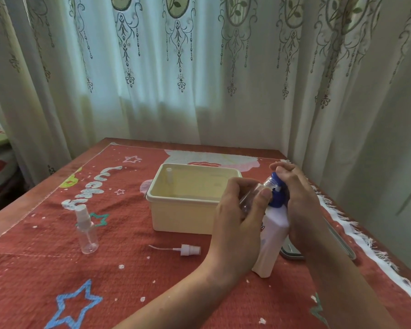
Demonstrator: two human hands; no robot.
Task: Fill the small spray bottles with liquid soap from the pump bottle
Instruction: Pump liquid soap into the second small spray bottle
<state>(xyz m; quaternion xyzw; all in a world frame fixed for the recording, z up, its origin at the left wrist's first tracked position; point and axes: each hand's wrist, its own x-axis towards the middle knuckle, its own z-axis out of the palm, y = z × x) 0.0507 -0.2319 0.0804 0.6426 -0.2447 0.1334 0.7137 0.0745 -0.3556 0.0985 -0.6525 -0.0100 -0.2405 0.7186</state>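
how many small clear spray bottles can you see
2: one capped spray bottle standing on the red cloth at the left, one uncapped bottle in the left hand at the pump nozzle. Others may be hidden.

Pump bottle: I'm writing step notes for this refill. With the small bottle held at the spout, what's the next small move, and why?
Probably press the blue pump head down with the right hand. The left hand holds the uncapped small clear bottle, tilted, mouth at the nozzle, and it looks empty. Its spray cap lies on the cloth.

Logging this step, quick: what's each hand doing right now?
Left hand: closed around the small clear bottle, tilted at the blue pump.
Right hand: on the blue pump head of the white soap bottle.
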